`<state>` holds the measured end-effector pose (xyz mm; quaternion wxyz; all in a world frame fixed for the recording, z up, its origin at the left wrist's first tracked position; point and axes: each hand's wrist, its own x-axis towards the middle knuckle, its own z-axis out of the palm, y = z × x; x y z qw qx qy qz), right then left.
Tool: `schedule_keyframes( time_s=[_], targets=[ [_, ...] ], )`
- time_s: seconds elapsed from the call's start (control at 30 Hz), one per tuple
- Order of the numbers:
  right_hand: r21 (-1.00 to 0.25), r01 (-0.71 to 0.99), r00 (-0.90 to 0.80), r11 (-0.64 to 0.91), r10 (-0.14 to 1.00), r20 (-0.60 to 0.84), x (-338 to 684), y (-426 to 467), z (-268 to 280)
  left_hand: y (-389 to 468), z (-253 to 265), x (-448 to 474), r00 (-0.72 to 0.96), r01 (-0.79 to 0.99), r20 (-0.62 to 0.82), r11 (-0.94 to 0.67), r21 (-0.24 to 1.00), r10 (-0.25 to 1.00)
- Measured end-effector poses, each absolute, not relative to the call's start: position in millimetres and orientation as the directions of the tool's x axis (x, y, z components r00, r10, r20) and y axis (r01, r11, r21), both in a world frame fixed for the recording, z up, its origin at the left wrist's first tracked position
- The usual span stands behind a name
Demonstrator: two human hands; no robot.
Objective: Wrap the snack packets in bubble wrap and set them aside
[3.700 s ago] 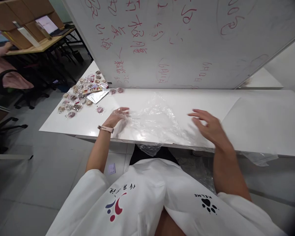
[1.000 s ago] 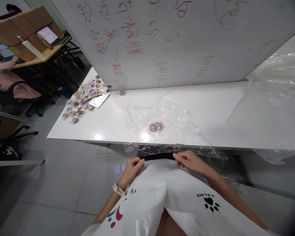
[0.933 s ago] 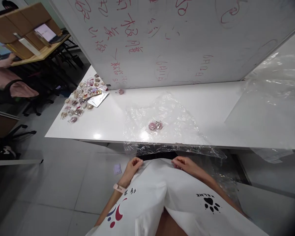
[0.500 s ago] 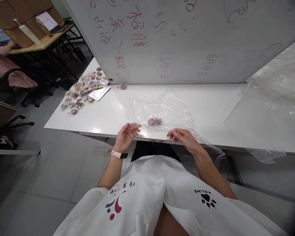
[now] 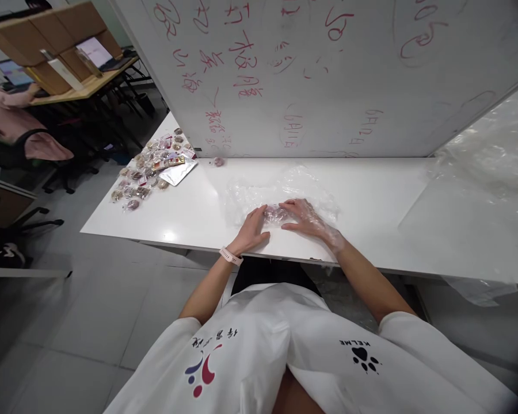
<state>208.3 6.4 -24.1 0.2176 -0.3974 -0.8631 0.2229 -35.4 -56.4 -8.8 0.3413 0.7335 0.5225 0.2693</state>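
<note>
On the white table lies a crumpled sheet of clear plastic film [image 5: 302, 181]. Small reddish wrapped pieces [image 5: 275, 214] sit under or in its near part, blurred by the shine; their exact kind is not plain. My left hand [image 5: 251, 230] lies at their left side, fingers stretched and thumb apart, fingertips touching the film. From the right, my right hand [image 5: 304, 218] reaches in with fingers extended over the film edge and the thumb spread below. Some film drapes over its back and wrist.
Several small wrapped pieces [image 5: 140, 172] and a silver pouch [image 5: 179, 171] cover the table's left end. One purple piece [image 5: 218, 162] lies by the whiteboard [image 5: 319, 80] at the back. More clear plastic [image 5: 492, 167] spreads at the right. A person in pink [image 5: 15, 109] sits far left.
Both hands have moved forward and closer together onto the film beside the reddish pieces. The film's near right part now lies folded in toward them. My view has tilted up slightly.
</note>
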Motion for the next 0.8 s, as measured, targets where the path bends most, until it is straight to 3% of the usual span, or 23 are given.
schedule_keyframes(
  time_s=[0.1,0.23,0.37,0.5,0.6,0.7,0.8],
  targets=[
    [-0.419,0.618,-0.670,0.665,0.724,0.161,207,29,-26,-40,-14,-31,0.297,0.739,0.085,-0.285,0.611,0.951],
    [-0.380,0.708,-0.615,0.595,0.784,0.081,196,42,-23,-21,-11,-28,0.221,0.846,0.131,-0.257,0.467,0.966],
    [-0.466,0.727,-0.542,0.505,0.838,0.062,197,16,-22,-31,4,-36,0.215,0.836,0.077,-0.224,0.501,0.974],
    [-0.624,0.683,-0.517,0.379,0.855,-0.046,217,-21,-18,-52,17,-44,0.204,0.763,-0.188,-0.036,0.645,0.961],
    [-0.654,0.721,-0.394,0.230,0.912,-0.113,224,-31,-14,-57,21,-42,0.062,0.793,-0.230,0.092,0.602,0.971],
    [-0.524,0.820,-0.231,0.228,0.971,0.061,216,-35,-13,-56,19,-36,-0.009,0.848,-0.146,0.085,0.523,0.989],
    [-0.396,0.817,-0.283,0.418,0.890,0.356,202,-45,-15,-54,13,-32,0.014,0.856,-0.112,0.046,0.515,0.994]
  ],
)
